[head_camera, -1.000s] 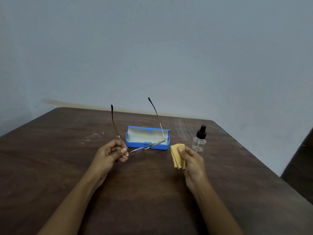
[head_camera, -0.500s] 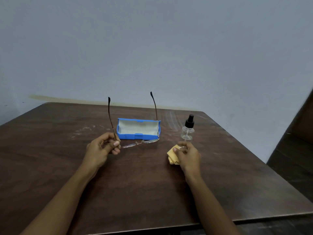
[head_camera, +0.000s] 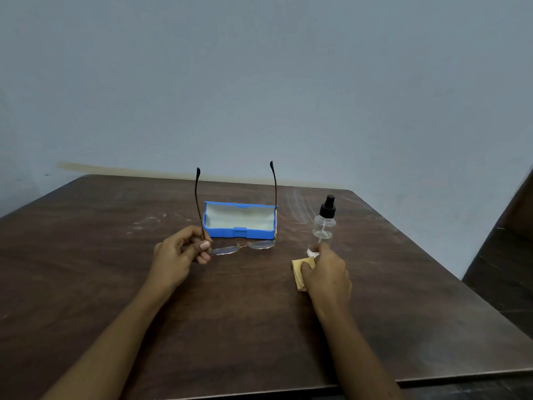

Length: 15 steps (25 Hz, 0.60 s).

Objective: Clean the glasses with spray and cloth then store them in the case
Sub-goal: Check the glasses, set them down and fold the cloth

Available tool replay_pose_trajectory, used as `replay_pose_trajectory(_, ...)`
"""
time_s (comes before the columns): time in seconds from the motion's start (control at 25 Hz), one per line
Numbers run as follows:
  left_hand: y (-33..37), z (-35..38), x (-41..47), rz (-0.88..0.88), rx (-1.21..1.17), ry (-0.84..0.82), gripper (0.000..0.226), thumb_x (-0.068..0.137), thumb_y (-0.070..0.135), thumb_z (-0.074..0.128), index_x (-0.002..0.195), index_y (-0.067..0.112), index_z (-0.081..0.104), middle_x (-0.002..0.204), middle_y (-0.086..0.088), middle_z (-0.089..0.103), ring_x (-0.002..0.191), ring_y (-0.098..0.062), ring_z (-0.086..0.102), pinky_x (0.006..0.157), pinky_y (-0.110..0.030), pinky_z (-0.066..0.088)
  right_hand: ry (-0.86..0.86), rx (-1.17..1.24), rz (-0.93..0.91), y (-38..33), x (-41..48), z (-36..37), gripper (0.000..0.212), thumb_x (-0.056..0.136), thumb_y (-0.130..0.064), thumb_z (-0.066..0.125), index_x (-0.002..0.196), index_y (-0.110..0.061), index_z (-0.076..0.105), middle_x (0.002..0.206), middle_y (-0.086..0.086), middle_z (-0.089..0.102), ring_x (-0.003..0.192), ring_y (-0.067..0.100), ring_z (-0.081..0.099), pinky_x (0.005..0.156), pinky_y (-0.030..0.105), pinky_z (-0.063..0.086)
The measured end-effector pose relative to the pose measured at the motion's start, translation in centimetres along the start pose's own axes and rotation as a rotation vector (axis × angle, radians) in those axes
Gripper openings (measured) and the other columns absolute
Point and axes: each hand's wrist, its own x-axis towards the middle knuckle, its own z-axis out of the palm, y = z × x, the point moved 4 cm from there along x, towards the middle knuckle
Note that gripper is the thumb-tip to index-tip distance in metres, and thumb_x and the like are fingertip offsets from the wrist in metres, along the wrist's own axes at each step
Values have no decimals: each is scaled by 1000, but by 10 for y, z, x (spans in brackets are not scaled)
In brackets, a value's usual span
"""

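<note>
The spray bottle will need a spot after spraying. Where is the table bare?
The middle is crowded: case, glasses, left hand, right hand, cloth and spray bottle sit close together. Bare wood lies right of the bottle out to the table edge, left of the case and left hand, and on the near side of both hands.

The right hand (head_camera: 326,272) covers the bottom of the bottle (head_camera: 324,223) and most of the cloth (head_camera: 297,272). The left hand (head_camera: 176,255) hides one corner of the glasses (head_camera: 223,250). Both arms run off the bottom edge, and the table (head_camera: 86,255) is cut off on the left.
</note>
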Motion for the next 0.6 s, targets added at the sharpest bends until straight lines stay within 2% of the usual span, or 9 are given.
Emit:
replay_pose_trajectory(0.12, 4, 1, -2, 50, 33, 8, 27, 81, -8, 56, 72, 17, 61, 57, -2, 62, 47, -1, 58, 52, -10, 50, 40, -152, -58, -4, -2, -4, 23, 89, -26, 52, 110, -18, 56, 115, 2, 59, 110, 23, 51, 75, 30, 40)
replay_pose_trajectory(0.2, 6, 0, -2, 60, 60, 17, 28, 81, -8, 55, 71, 17, 61, 60, -4, 62, 47, 0, 58, 53, -9, 50, 188, -187, -157, -9, -2, -7, 22, 90, -27, 51, 103, -12, 61, 109, 6, 61, 107, 28, 51, 79, 36, 45)
replay_pose_trajectory(0.28, 7, -1, -2, 71, 83, 22, 28, 81, -8, 55, 70, 17, 61, 60, -5, 62, 48, 0, 59, 53, -8, 50, 346, 14, -356, -19, -3, -4, 15, 88, -17, 54, 91, -6, 64, 95, 10, 65, 93, 30, 56, 75, 30, 45)
replay_pose_trajectory(0.32, 8, -1, -2, 75, 88, 25, 28, 81, -8, 55, 70, 18, 60, 60, -5, 62, 48, 0, 59, 53, -8, 49, 370, 147, -433, -24, -5, -2, 12, 86, -11, 55, 90, -5, 65, 91, 9, 64, 87, 25, 57, 72, 19, 42)
replay_pose_trajectory(0.36, 8, -2, -2, 77, 96, 31, 28, 82, -7, 55, 70, 17, 60, 61, -5, 63, 48, 0, 59, 53, -7, 49, 325, 276, -468, -29, -5, 1, 13, 86, -7, 56, 94, -5, 65, 92, 7, 63, 83, 16, 55, 70, 9, 40)
replay_pose_trajectory(0.44, 9, -3, -2, 79, 106, 48, 23, 82, -6, 54, 73, 14, 61, 63, -5, 63, 51, 0, 60, 54, -7, 49, 158, 441, -480, -39, 1, 7, 24, 86, -5, 58, 109, -5, 61, 100, 4, 57, 76, 2, 49, 69, -2, 37)
replay_pose_trajectory(0.52, 9, -5, -2, 90, 114, 85, 19, 82, -6, 54, 75, 9, 62, 63, -3, 63, 52, 0, 60, 54, -7, 49, 33, 466, -474, -48, 12, 14, 29, 86, -5, 59, 116, -5, 58, 102, 4, 56, 75, -2, 49, 67, -3, 39)
replay_pose_trajectory(0.6, 9, -8, 0, 111, 119, 126, 19, 82, -7, 54, 74, 9, 61, 60, -2, 62, 51, 0, 60, 54, -6, 48, 61, 471, -506, -52, 18, 17, 25, 87, -3, 57, 111, -6, 60, 100, 9, 63, 73, -1, 51, 67, 1, 42)
